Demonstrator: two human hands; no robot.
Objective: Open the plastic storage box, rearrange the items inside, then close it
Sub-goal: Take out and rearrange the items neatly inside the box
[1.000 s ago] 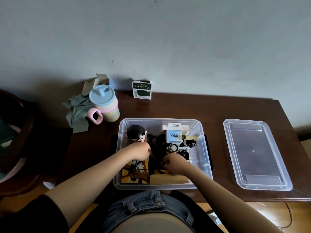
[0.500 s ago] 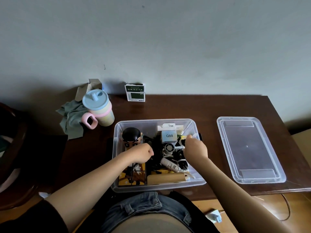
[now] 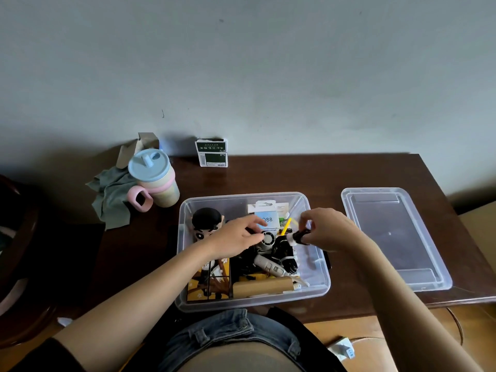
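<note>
The clear plastic storage box [image 3: 184,264] stands open on the dark table in front of me, and its lid [image 3: 394,237] lies flat to the right. Inside are a black-haired figurine [image 3: 206,220], a Q88 carton [image 3: 267,220], a small round fan [image 3: 268,238], a yellow stick [image 3: 285,226], a white-grey device [image 3: 268,264], a brown carton [image 3: 261,288] and a yellow-and-black picture box [image 3: 208,287]. My right hand [image 3: 328,229] pinches a black cable bundle with a white tie [image 3: 295,235] above the box's right side. My left hand [image 3: 236,237] stretches its fingers toward the fan.
A cup with a blue lid and pink handle [image 3: 153,178] stands at the back left beside a grey cloth [image 3: 112,200] and a cardboard carton [image 3: 137,149]. A green-and-white pack [image 3: 212,153] leans on the wall. A dark chair [image 3: 16,251] is on the left.
My right hand left the box's front, moved toward the right rear and now holds the black cable bundle. My left hand uncurled and reached right toward the fan.
</note>
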